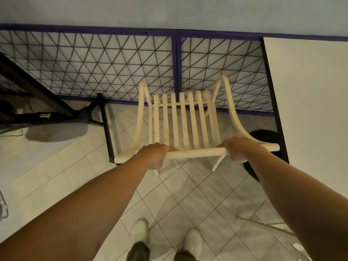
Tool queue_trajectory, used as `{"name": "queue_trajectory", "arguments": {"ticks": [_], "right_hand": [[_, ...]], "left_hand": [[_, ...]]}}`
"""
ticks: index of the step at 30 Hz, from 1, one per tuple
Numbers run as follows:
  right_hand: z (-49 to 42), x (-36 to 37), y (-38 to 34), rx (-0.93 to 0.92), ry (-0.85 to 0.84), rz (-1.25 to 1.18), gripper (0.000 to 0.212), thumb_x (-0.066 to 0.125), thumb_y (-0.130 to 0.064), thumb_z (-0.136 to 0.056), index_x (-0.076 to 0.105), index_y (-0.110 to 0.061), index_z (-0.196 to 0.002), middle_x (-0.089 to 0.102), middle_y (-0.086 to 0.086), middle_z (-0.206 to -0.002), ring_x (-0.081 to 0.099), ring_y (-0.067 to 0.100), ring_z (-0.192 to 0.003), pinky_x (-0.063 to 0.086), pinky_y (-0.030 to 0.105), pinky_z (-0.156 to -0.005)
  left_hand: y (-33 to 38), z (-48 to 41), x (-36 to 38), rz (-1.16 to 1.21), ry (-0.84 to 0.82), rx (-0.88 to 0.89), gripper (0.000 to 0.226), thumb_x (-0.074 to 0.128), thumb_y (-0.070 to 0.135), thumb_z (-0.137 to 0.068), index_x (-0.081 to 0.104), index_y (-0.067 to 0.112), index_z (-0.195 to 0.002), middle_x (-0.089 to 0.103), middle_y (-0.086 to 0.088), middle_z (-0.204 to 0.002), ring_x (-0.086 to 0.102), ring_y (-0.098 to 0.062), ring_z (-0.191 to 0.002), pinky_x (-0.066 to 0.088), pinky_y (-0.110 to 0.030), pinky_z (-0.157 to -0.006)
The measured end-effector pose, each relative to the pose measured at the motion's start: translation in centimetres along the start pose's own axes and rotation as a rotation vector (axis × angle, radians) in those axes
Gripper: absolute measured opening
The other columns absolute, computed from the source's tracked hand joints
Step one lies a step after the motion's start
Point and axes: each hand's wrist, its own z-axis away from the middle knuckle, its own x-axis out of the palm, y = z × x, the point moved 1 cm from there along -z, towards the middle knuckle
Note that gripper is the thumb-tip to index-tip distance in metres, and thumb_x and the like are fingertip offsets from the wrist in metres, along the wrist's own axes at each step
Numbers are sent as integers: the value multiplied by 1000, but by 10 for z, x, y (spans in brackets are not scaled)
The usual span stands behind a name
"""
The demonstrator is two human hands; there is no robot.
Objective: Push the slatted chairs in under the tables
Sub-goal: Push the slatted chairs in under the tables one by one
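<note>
In front of the person, the slatted chair (185, 125) stands between two tables. The left hand (154, 154) and right hand (238, 149) are both closed around its top bar, which runs side to side. The white table (310, 110) is to the right, so the chair must likely go that way.

Dim, warm indoor light leaves soft shadows on the tiled floor (178, 194). Wide-angle bending curves the edges, and the picture is slightly soft and grainy, without glare.
</note>
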Motion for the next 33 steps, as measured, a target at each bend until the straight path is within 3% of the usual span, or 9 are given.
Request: {"name": "queue_trajectory", "arguments": {"ticks": [6,13,19,26,33], "right_hand": [[5,7,-1,31,46,14,59,61,-6,-87,53,-33,-139,63,-5,-104,62,19,-93,53,39,-89],[19,23,-30,79,72,2,47,61,-14,-91,54,-27,-136,63,-2,-108,63,19,-95,52,35,-86],[32,38,-64,185,116,-122,36,66,-19,-91,58,-21,-125,62,-1,-98,62,17,-88,55,36,-86],[36,48,-115,315,128,-280,34,64,-17,-91,58,-21,-124,59,0,-104,63,22,-98,54,43,-92],[33,53,-156,406,145,-438,31,67,-18,-89,59,-26,-118,59,-4,-98,62,20,-93,52,45,-95]], "left_hand": [[-5,-1,4,-14,21,18,90,53,-9,-89,31,54,-150,49,2,-102,56,-21,-82,52,-35,-74],[-31,7,0,-55,8,63,92,49,-11,-88,32,57,-148,50,2,-102,55,-20,-78,45,-31,-64],[-59,5,-16,-144,-32,178,89,48,-9,-88,34,54,-149,50,-1,-108,53,-23,-84,50,-35,-73],[-92,-4,-47,-298,-52,275,87,50,-9,-90,35,53,-149,47,1,-105,52,-22,-83,45,-33,-68],[-121,-16,-74,-410,-59,357,85,48,-8,-90,38,55,-146,52,0,-113,55,-23,-89,45,-35,-70]]}}
